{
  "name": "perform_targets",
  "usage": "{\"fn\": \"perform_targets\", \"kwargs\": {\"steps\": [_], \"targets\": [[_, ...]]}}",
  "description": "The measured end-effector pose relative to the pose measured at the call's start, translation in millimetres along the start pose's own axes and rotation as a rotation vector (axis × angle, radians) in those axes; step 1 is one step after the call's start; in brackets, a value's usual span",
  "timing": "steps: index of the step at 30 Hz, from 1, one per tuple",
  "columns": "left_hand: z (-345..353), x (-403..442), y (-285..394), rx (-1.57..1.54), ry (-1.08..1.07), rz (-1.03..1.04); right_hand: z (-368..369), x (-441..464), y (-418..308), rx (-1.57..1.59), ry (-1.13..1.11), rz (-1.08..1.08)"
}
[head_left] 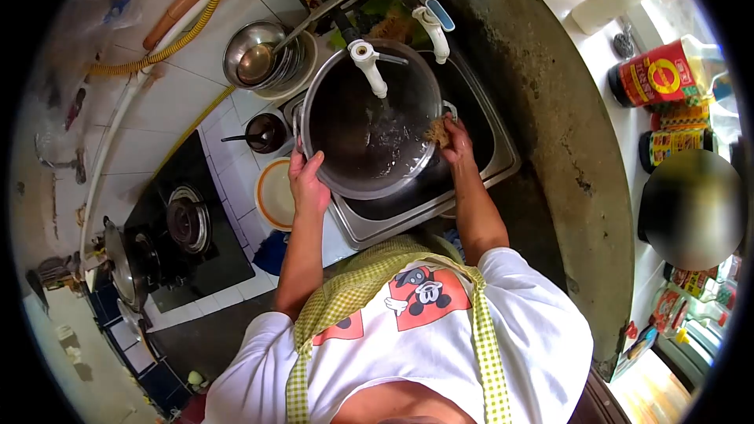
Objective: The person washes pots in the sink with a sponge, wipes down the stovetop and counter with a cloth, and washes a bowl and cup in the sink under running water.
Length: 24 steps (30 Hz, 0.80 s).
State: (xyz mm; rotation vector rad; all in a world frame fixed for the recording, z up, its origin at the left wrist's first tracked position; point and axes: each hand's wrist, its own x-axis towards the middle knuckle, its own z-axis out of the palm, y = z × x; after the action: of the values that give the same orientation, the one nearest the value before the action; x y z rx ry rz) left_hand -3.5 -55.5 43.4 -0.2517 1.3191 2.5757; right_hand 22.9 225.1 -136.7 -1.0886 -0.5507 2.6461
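Note:
A large round metal pot [323,122] sits over the sink [363,229], with water in it. Directly above hangs a white tap [369,71], and the water below it is rippled. My left hand [309,177] grips the pot's left side by the handle, thumb up along the rim; some of its fingers are hidden. At the right rim, beside the other handle, my right hand [457,143] is closed on a brown, fibrous scrubber [437,133]. Whether it also grips that handle, I cannot tell.
Left of the pot stand stacked metal bowls with a ladle [256,63], a dark bowl [265,133] and an orange-rimmed plate [274,194]. A gas stove [187,220] is farther left. A second white tap [432,31] and a concrete wall [542,102] border the sink; sauce bottles [656,77] line the ledge.

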Motion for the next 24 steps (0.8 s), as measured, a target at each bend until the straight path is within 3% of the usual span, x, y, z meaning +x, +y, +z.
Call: {"fn": "perform_targets", "kwargs": {"steps": [4,8,10,12,14,16,19,24], "targets": [[11,-21,3,0.178,0.033,0.143,8,8,30,0.048,-0.019,0.136],[13,-33,6,0.466,-0.006,0.244,23,1,46,-0.127,-0.054,0.219],[12,-35,6,0.761,-0.135,0.425,16,21,69,-0.140,-0.007,0.229],[25,-38,9,0.807,-0.199,0.467,-6,47,94,-0.344,-0.047,0.278],[52,-49,21,1.306,-0.227,0.713,-15,58,111,-0.483,-0.167,0.357],[54,-51,21,1.375,-0.228,0.744,-16,58,114,-0.628,-0.286,0.434],[80,-73,22,1.645,-0.180,0.730,27,-8,100,-0.842,-0.201,0.624],[102,-93,24,1.760,-0.175,0.788,47,-24,125,-0.656,-0.413,0.702]]}}
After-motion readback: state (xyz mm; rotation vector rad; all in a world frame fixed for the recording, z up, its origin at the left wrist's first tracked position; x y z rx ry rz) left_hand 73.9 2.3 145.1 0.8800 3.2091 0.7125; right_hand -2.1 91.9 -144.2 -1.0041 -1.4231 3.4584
